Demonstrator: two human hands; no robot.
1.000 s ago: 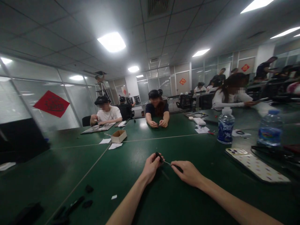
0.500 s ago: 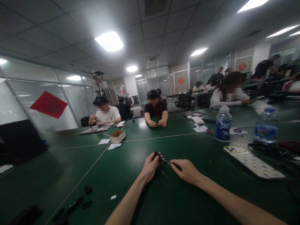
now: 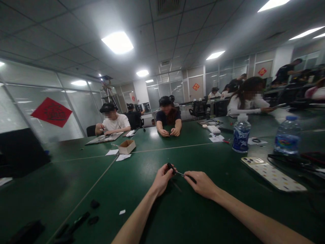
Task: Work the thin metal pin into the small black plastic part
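Over the green table [image 3: 213, 210], my left hand [image 3: 161, 179] is closed around a small black oblong part [image 3: 171, 168], its kind too small to make out. My right hand [image 3: 201, 184] grips the dark handle of a screwdriver [image 3: 190, 177]. The tool's thin metal shaft points left and its tip meets the black part; the exact contact point is hidden. Both forearms come in from the bottom edge. Several black pieces [image 3: 93, 220] lie on the table at the lower left, with a small white scrap [image 3: 122, 212] to the left of my left forearm.
A patterned phone [image 3: 274, 174] lies on the right, with two water bottles [image 3: 240, 134] behind it and black cables [image 3: 286, 161] beside it. Ahead stands an open cardboard box [image 3: 127, 147] near paper sheets. Co-workers [image 3: 169, 117] sit across the table.
Both hands keep their grips on the black part and the screwdriver, almost in the same place. The whole view has shifted slightly.
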